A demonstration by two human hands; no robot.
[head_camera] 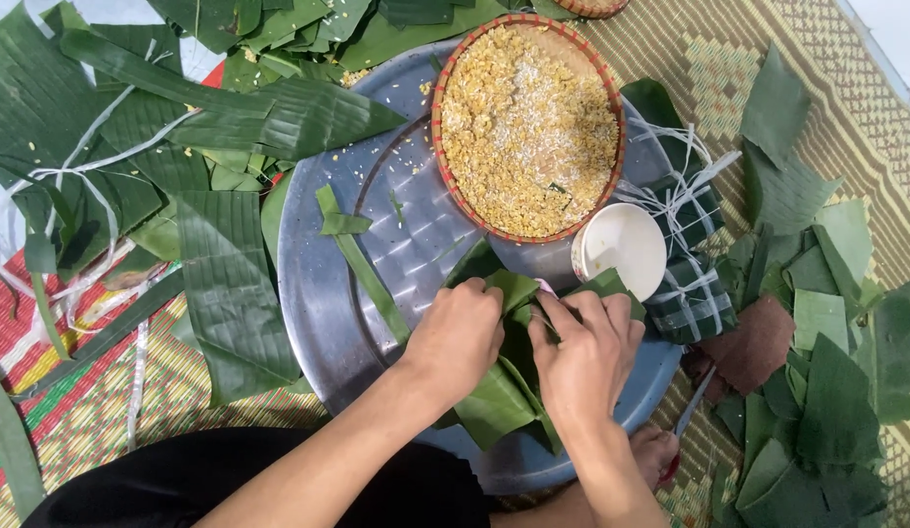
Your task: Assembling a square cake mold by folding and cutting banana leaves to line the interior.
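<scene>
On a round metal tray [328, 284] lies a bundle of folded green banana leaves [504, 391]. My left hand [460, 337] presses down on the bundle's left side, fingers curled over a folded leaf edge. My right hand [587, 352] grips the right side, fingers pinching the fold at the top. The two hands almost touch over the bundle's middle. What the leaves enclose is hidden.
A woven basket of yellow crumbled filling and rice [528, 127] sits at the tray's far side, a white cup [621, 249] beside it. Tied leaf parcels [689, 284] lie right. Leaf pieces [817, 391] cover the mat right, long leaves and white strings [132, 166] left.
</scene>
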